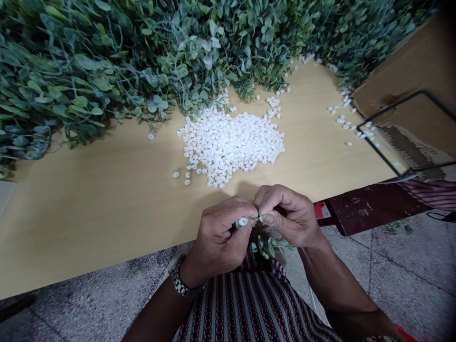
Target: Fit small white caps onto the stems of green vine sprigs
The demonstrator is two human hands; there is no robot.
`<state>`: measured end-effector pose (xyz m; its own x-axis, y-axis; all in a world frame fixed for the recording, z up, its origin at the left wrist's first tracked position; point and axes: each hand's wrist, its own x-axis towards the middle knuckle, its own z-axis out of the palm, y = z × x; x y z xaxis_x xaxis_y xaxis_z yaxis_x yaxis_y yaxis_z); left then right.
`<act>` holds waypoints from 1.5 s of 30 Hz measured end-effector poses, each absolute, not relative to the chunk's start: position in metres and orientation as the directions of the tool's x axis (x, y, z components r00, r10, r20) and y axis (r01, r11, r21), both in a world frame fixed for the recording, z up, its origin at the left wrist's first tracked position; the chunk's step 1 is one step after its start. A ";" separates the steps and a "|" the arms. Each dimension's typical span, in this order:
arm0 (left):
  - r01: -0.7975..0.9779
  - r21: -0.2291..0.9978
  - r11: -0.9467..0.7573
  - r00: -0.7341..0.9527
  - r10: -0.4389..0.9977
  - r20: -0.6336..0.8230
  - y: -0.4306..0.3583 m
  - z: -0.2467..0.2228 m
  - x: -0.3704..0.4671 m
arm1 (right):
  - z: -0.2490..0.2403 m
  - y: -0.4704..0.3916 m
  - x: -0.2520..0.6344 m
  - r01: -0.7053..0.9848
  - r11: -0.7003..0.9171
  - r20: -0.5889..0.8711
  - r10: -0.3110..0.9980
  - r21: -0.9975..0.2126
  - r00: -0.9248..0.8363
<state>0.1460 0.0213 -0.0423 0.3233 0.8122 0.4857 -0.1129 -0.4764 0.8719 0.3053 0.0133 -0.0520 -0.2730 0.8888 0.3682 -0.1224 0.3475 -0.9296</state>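
My left hand (221,232) and my right hand (288,213) meet over the near edge of the wooden table (89,199). Between their fingertips sits a small white plastic piece (243,221) on the stem of an artificial green sprig (270,244). The sprig's leaves hang below my right hand, over my striped lap. My left hand pinches the white piece and my right hand pinches the stem. A heap of the same white pieces (231,142) lies on the table just beyond my hands.
A large pile of artificial greenery (142,52) covers the far side of the table. A cardboard box (413,80) and a black wire frame (402,137) stand at the right, with scattered white pieces near them. A dark wooden bench (370,206) sits below the table's right edge.
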 end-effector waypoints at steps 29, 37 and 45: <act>-0.051 0.852 -0.520 0.295 0.808 0.511 0.020 -0.043 0.148 | -0.057 0.005 0.296 0.031 0.465 0.457 0.879 -0.885 -0.137; -0.021 0.856 -0.517 0.263 0.823 0.503 0.020 -0.044 0.150 | -0.055 0.007 0.294 0.044 0.483 0.475 0.871 -0.875 -0.124; -0.015 0.972 -0.236 0.272 0.934 0.231 0.022 -0.034 0.144 | -0.053 0.008 0.299 -0.041 0.385 0.387 0.918 -0.922 -0.088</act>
<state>0.1445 0.0216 -0.0339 0.2715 0.9343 0.2311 -0.0152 -0.2360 0.9716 0.2987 0.0076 -0.0531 -0.0880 0.9180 0.3867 -0.0409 0.3845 -0.9222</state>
